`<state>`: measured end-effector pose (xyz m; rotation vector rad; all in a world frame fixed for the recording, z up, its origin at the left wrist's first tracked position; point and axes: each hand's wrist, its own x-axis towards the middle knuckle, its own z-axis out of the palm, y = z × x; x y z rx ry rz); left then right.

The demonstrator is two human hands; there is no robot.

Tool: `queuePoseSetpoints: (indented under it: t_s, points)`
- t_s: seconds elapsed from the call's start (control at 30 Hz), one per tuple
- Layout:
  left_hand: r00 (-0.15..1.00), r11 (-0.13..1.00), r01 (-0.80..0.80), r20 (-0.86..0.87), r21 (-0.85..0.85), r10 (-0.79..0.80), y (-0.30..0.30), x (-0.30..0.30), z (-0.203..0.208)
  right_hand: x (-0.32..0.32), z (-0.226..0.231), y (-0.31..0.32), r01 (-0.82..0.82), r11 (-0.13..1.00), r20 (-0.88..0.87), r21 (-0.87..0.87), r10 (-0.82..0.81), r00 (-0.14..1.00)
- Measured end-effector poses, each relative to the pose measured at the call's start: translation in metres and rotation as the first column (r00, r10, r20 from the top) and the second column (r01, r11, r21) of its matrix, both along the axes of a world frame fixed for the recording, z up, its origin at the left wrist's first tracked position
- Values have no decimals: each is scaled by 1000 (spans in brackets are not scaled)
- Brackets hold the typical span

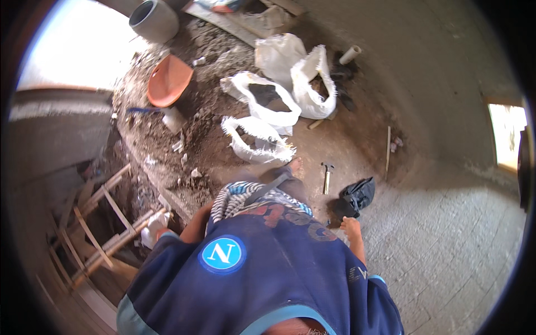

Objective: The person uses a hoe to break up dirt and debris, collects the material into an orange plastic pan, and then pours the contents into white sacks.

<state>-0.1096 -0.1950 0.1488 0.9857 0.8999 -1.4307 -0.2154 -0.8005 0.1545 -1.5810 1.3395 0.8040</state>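
My right hand (pixel 350 225) is at my right side, its fingers curled. Whatever it may hold is too small to make out. Just beyond it, a black bag (pixel 359 193) lies crumpled on the floor. A hammer (pixel 326 177) with a pale handle rests on the floor to the left of that bag. On the left, my bare forearm (pixel 195 225) runs forward from the sleeve, and my left hand is hidden behind my clothing. Ahead of my foot stands a white woven sack (pixel 237 146) with a frayed, open mouth.
More white sacks (pixel 315 106) stand farther ahead. Left of them, an orange scoop-shaped container (pixel 169 81) sits on loose soil (pixel 206 111). A grey bucket (pixel 154 21) is at the far left. A wooden ladder-like frame (pixel 106 223) lies lower left. Grey tiled flooring (pixel 446 240) extends right.
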Motion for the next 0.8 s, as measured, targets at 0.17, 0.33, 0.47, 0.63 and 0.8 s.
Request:
queuePoseSetpoints:
  t_s: [0.17, 0.33, 0.47, 0.63, 0.8]
  points:
    - [935, 986, -47, 353, 161, -13, -10, 48, -21, -7, -11, 47, -233, 958, -41, 170, 243, 969]
    - [806, 848, -358, 587, 390, 70, 6, 58, -26, -3, -44, 64, -429, 869, 82, 247, 422, 903]
    - [782, 829, -461, 587, 317, 211, 3, 17, -25, 17, -61, 28, -129, 836, 181, 534, 36, 983]
    - [937, 819, -282, 329, 501, 121, 53, -186, -112, 102, 25, 113, -30, 973, 303, 230, -42, 952]
    - [1000, 879, -15, 5, 476, 14, 34, -277, -110, 110, -1, 95, -586, 809, 238, -35, 577, 782]
